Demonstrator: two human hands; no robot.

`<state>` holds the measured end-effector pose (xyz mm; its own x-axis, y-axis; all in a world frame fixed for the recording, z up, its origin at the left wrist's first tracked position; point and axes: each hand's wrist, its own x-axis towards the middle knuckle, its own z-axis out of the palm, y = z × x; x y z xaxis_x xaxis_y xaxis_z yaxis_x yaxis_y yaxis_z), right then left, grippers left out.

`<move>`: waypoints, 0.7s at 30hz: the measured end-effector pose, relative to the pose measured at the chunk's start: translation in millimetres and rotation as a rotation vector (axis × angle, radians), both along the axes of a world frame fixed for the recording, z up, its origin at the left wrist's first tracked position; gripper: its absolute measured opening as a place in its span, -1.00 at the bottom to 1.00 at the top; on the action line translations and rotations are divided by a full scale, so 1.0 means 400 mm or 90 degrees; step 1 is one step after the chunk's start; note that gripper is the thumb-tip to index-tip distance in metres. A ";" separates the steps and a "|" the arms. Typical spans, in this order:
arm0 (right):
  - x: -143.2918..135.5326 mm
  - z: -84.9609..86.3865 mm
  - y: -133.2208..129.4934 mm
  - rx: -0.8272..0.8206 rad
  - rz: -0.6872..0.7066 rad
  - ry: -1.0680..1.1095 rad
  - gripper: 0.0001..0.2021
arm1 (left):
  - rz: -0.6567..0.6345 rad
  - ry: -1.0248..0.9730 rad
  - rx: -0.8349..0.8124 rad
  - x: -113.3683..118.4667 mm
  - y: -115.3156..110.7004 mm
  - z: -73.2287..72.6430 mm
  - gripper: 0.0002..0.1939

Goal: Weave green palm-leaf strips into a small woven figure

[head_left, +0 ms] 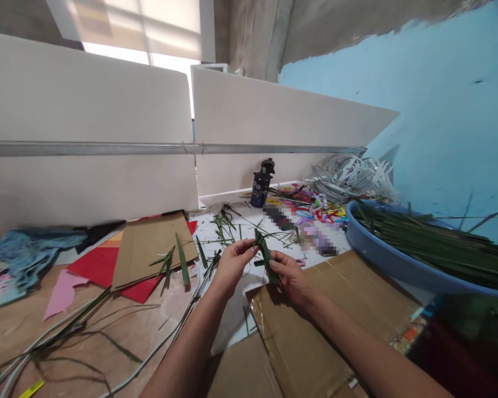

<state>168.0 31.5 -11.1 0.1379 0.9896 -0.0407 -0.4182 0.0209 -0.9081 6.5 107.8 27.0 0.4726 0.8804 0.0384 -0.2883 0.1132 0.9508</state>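
Between my two hands is a folded green leaf piece (pixel 264 251), made of knotted or woven strips. My left hand (pixel 237 261) pinches its upper left end between thumb and fingers. On the other side, my right hand (pixel 288 272) grips the lower right part, fingers closed round it. Strip ends poke out to the left and below; part of the piece is hidden by my fingers. Just beyond my left hand, several folded leaf pieces (pixel 224 221) lie on the white sheet. Brown cardboard (pixel 302 326) is spread beneath my right forearm.
A blue basin (pixel 363 235) of long green leaves (pixel 431 243) stands at the right. A dark bottle (pixel 260 188) with its lid up stands near the white panels. Coiled white strapping (pixel 348 174) and coloured scraps (pixel 315 204) lie behind. Leaf cuttings (pixel 181 260) rest on cardboard at left; a cable (pixel 149 354) crosses the floor.
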 end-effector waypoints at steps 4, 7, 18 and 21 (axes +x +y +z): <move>-0.002 0.000 0.000 0.014 -0.021 -0.027 -0.58 | 0.014 0.001 -0.007 0.001 0.005 -0.006 -0.58; -0.001 -0.006 0.000 0.016 -0.028 -0.043 -0.60 | 0.022 0.003 -0.014 0.000 0.009 -0.014 -0.57; -0.005 -0.005 -0.002 0.042 -0.023 -0.059 -0.64 | 0.006 -0.043 -0.022 -0.001 0.007 -0.015 -0.51; -0.005 -0.008 -0.001 0.037 -0.016 -0.053 -0.63 | 0.000 -0.034 -0.022 0.001 0.008 -0.016 -0.50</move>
<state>166.1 31.1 -14.5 0.1625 0.9863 0.0287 -0.3403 0.0834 -0.9366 6.9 110.8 20.4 0.4700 0.8820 0.0333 -0.3390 0.1456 0.9295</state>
